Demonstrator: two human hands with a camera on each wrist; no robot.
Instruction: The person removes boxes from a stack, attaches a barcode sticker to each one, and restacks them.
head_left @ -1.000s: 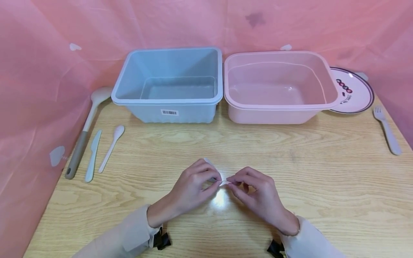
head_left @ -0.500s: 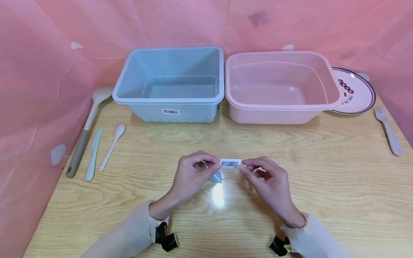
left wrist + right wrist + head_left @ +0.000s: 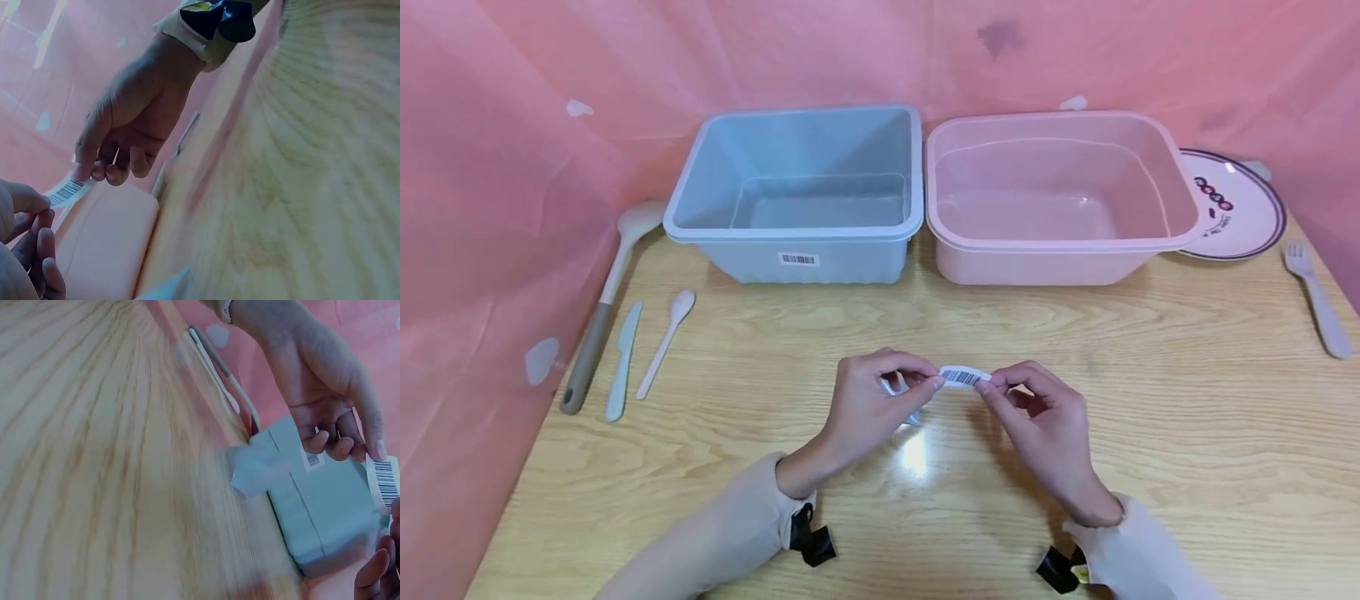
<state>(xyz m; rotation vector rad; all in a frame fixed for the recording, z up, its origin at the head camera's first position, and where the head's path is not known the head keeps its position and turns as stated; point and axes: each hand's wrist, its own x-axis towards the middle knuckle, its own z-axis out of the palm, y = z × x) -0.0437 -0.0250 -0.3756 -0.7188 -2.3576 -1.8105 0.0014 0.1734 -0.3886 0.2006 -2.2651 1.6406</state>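
A small white barcode label (image 3: 964,377) is stretched between both hands and bows slightly upward in the head view. My left hand (image 3: 883,396) pinches its left end between thumb and index finger. At the right end, the thumb and index finger of my right hand (image 3: 1041,425) pinch it too, with the other fingers loosely curled. Beneath the left hand shows a shiny pale-blue piece of film (image 3: 913,418), mostly hidden by the fingers; it is blurred in the right wrist view (image 3: 256,469).
A blue bin (image 3: 805,233) and a pink bin (image 3: 1045,262) stand side by side at the back. A plate (image 3: 1243,208) lies partly behind the pink bin, near a fork (image 3: 1318,304). On the left lie a long-handled spoon (image 3: 597,333), a knife (image 3: 623,362) and a small spoon (image 3: 666,343).
Both hands have risen away from the table's front and shifted right. The label, edge-on at first, now faces up and bends. The right fingertips have moved further onto its end.
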